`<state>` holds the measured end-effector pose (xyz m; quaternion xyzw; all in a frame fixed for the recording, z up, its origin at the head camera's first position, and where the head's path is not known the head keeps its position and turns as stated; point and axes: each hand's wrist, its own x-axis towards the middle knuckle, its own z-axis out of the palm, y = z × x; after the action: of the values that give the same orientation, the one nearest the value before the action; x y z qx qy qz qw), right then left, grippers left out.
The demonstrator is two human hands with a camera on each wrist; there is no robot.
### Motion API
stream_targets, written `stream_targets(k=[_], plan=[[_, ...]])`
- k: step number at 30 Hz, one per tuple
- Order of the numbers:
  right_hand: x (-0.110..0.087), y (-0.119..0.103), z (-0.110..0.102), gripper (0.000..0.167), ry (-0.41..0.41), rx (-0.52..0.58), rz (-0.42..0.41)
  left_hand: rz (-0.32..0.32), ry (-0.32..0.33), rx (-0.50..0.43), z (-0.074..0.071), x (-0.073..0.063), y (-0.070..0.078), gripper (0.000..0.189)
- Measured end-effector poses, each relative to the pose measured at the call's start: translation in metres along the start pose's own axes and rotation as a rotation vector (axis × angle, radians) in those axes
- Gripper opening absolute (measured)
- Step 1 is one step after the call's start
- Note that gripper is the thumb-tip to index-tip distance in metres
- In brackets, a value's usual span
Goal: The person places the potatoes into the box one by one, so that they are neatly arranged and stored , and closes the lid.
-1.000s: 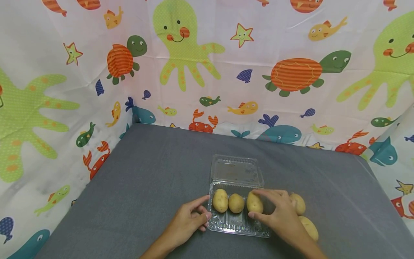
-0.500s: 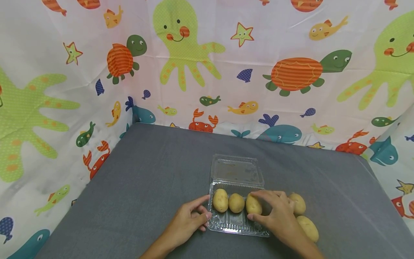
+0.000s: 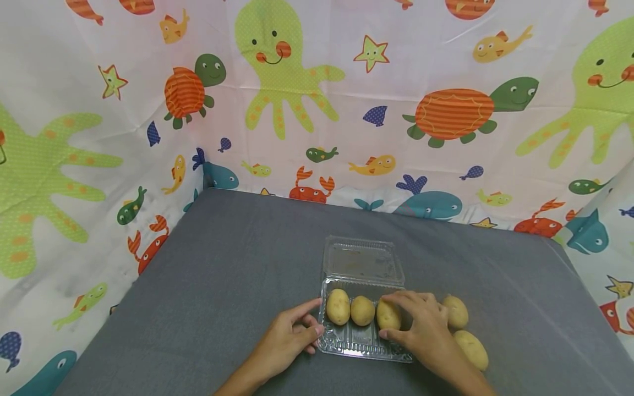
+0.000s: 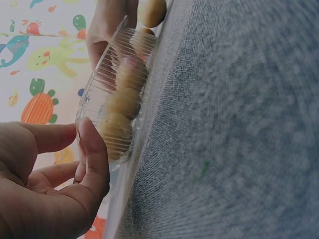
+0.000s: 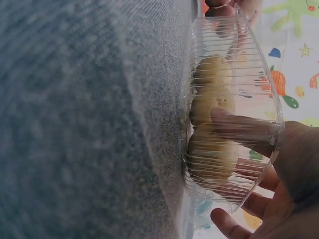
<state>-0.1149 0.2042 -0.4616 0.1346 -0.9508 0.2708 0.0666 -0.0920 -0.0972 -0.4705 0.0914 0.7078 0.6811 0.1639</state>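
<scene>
A clear plastic clamshell container (image 3: 364,352) sits on the table with its lid folded back. Inside, three potatoes stand in a row: a left potato (image 3: 338,307), a smaller middle potato (image 3: 362,311) and a right potato (image 3: 388,315). My right hand (image 3: 427,325) reaches over the container's right side, thumb and fingers around the right potato. In the right wrist view, its thumb shows through the ribbed wall (image 5: 249,55). My left hand (image 3: 284,338) pinches the container's left rim between thumb and index finger, as the left wrist view also shows.
Two more potatoes lie on the grey cloth right of the container, a far potato (image 3: 457,312) and a near potato (image 3: 471,350), close beside my right hand and forearm. The flat lid (image 3: 364,261) lies behind the container. A sea-animal curtain (image 3: 371,148) borders the table.
My right hand has shifted slightly left with the right potato, bringing it nearer the middle one. The left hand has stayed at the container's rim.
</scene>
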Motion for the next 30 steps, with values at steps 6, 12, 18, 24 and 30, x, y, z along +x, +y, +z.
stream_targets(k=[6,12,18,24,30], plan=[[-0.002,0.000,-0.001,0.059,0.026,-0.007,-0.027,-0.002,-0.003,-0.005,0.000,0.000,0.000,0.061],[-0.002,0.003,-0.004,0.057,0.059,0.014,-0.050,-0.001,-0.001,-0.003,0.001,0.000,0.000,0.062],[-0.002,0.006,-0.008,0.053,0.081,0.047,-0.069,0.004,0.003,0.002,0.001,0.000,-0.001,0.062],[-0.004,0.008,-0.009,0.051,0.130,0.044,-0.111,-0.003,0.000,-0.006,0.001,-0.001,-0.001,0.062],[-0.007,0.010,-0.013,0.049,0.134,0.080,-0.105,0.010,0.007,0.001,0.001,0.000,-0.002,0.062]])
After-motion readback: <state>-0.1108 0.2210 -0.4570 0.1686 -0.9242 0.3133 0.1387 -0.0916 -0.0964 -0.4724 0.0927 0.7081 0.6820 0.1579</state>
